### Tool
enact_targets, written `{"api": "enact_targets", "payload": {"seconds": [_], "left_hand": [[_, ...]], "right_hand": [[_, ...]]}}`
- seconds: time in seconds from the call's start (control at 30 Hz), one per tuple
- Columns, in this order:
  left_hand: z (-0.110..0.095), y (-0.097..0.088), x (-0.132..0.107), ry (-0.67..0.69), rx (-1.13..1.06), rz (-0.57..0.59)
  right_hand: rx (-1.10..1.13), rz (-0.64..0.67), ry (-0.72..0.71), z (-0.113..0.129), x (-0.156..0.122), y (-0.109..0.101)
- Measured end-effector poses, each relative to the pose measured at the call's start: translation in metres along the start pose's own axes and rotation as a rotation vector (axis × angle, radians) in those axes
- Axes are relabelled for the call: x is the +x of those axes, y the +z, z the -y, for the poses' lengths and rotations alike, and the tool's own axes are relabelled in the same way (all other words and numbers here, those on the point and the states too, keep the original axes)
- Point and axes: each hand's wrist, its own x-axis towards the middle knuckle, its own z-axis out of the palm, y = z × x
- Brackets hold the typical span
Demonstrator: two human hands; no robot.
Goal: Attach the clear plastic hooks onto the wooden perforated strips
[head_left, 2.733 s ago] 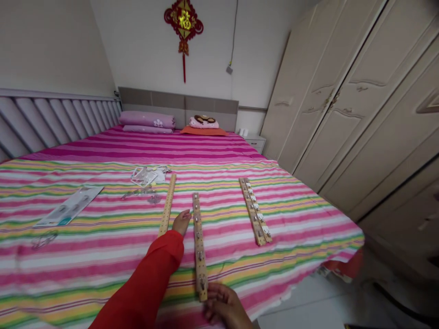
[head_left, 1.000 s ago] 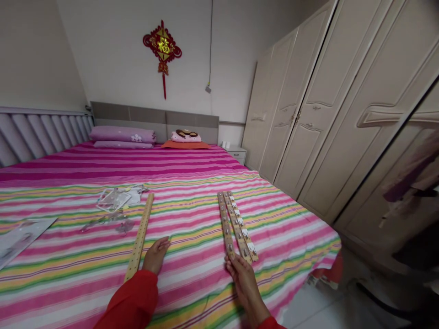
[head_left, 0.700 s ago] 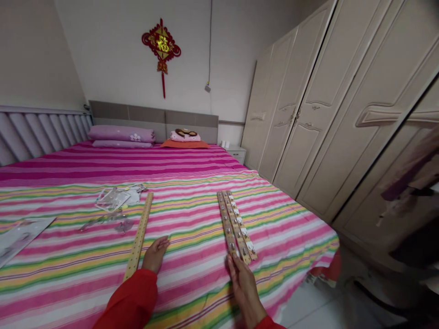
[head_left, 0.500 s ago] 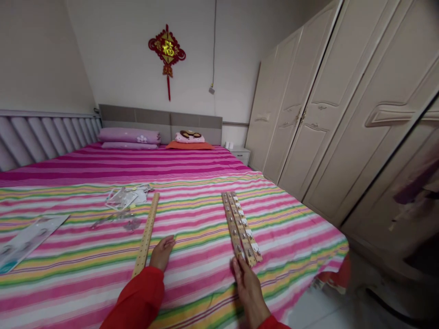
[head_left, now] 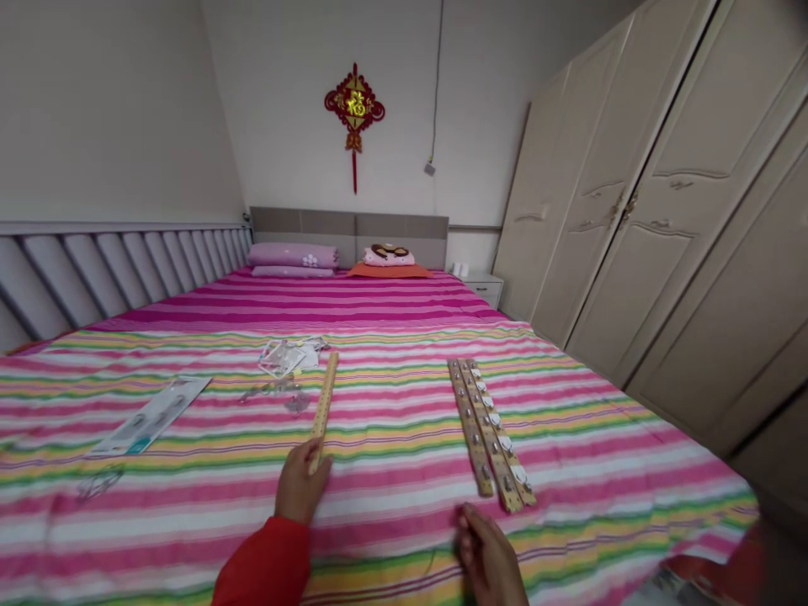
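My left hand (head_left: 303, 484) is closed around the near end of a pale wooden strip (head_left: 325, 396) with rows of small holes, which lies on the striped bed sheet. Just short of three wooden strips (head_left: 489, 433) set with metal fittings is my right hand (head_left: 489, 551), its fingers curled in and nothing visible in them. White round pieces sit along the rightmost of these strips. The strips lie side by side, the left one slightly apart at its near end.
Left of the plain strip lie clear plastic packaging (head_left: 281, 358) and crumpled plastic bits (head_left: 294, 400). Farther left are a long flat package (head_left: 151, 417) and a thin clear scrap (head_left: 101, 481). Pillows (head_left: 294, 257) rest by the headboard; a wardrobe (head_left: 631, 236) lines the right side.
My left hand has closed on the plain strip's near end. My right hand has come away from the strips with fittings. The view has turned left.
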Motion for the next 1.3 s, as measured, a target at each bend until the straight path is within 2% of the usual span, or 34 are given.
{"api": "enact_targets", "payload": {"seconds": [0.07, 0.17, 0.27, 0.37, 0.47, 0.63, 0.83, 1.1, 1.2, 1.3], "left_hand": [[0.007, -0.009, 0.004, 0.023, 0.141, -0.038], [0.015, -0.011, 0.009, 0.010, 0.309, 0.031], [0.018, -0.007, 0.012, 0.025, 0.486, 0.057], [0.019, -0.003, 0.011, 0.031, 0.550, 0.041], [0.019, 0.002, 0.004, 0.048, 0.492, 0.010], [0.014, 0.017, -0.024, 0.106, 0.320, -0.046], [0.000, 0.041, -0.050, 0.131, 0.312, 0.007], [-0.007, 0.057, -0.060, 0.131, 0.323, 0.032], [-0.005, 0.053, -0.055, 0.123, 0.253, 0.146], [0.000, 0.039, -0.042, 0.046, 0.057, 0.342]], "right_hand": [[-0.026, 0.005, 0.044, 0.001, -0.010, 0.019], [-0.122, 0.084, 0.052, -0.003, -0.020, 0.045], [-0.230, 0.212, 0.067, -0.013, -0.023, 0.061], [-0.291, 0.313, 0.050, -0.025, -0.022, 0.072], [-0.327, 0.396, 0.015, -0.035, -0.020, 0.083], [-0.390, 0.463, -0.102, -0.044, -0.017, 0.100], [-0.540, 0.468, -0.346, -0.040, -0.015, 0.119], [-0.693, 0.512, -0.623, -0.033, 0.006, 0.133], [-0.724, 0.510, -0.654, -0.039, 0.017, 0.136], [-0.708, 0.478, -0.627, -0.049, 0.024, 0.136]]}}
